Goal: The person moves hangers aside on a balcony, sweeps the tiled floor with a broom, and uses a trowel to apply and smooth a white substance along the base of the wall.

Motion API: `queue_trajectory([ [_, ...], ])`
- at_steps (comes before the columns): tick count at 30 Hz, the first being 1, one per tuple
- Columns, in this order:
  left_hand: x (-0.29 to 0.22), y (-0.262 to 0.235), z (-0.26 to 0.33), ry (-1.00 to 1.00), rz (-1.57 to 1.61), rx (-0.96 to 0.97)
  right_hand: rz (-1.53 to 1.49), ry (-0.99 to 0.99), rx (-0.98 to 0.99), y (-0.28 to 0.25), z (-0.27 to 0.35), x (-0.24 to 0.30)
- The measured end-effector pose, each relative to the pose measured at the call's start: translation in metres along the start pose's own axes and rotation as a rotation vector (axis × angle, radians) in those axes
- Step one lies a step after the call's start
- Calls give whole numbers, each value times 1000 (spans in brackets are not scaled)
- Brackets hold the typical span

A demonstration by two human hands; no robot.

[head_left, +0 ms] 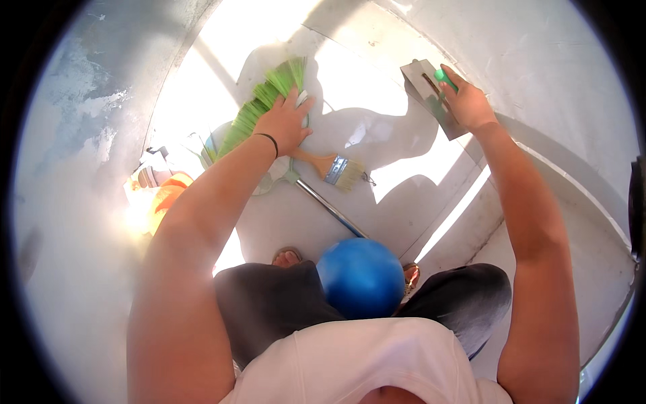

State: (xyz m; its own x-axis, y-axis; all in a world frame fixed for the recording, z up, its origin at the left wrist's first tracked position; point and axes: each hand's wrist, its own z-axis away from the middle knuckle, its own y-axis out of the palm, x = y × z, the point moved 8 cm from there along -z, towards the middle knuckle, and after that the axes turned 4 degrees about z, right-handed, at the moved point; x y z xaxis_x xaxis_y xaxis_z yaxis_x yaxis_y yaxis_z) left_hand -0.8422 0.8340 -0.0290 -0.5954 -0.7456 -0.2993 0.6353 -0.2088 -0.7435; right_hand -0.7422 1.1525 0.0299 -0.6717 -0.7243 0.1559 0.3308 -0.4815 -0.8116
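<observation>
My left hand (282, 124) reaches forward over a broom head with long green bristles (245, 124). Its fingers are spread and seem to rest on the broom; a pale part beneath them is mostly hidden. Just below that hand lies a flat paintbrush (344, 173) with a wooden handle, metal band and light bristles, its handle end near my wrist. Out at the far right, my right hand (465, 101) is wrapped round the green handle of a rectangular plastering trowel (425, 79). The trowel's metal blade slants close to the floor by the wall; contact is unclear.
A shiny blue ball (361, 278) sits between my knees. A metal pole (331, 207) slants from a pale green fitting toward the ball. Orange and white items (169, 195) lie left of my forearm. Pale walls (81, 128) curve around, and a low ledge (579, 192) runs along the right.
</observation>
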Motion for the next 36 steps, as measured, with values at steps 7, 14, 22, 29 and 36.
queue_trajectory([
  [7,2,12,-3,30,-3,-89,-30,-20,-153,16,-3,-21],
  [14,11,7,-2,24,21,-71,-35,-42,-70,32,27,-26],
  [22,0,1,-7,49,-34,-101,68,-106,-84,25,17,47],
  [29,11,11,-1,-1,25,-41,57,-252,20,55,80,-3],
  [36,9,8,-2,0,31,-27,-29,-315,149,36,50,-15],
])
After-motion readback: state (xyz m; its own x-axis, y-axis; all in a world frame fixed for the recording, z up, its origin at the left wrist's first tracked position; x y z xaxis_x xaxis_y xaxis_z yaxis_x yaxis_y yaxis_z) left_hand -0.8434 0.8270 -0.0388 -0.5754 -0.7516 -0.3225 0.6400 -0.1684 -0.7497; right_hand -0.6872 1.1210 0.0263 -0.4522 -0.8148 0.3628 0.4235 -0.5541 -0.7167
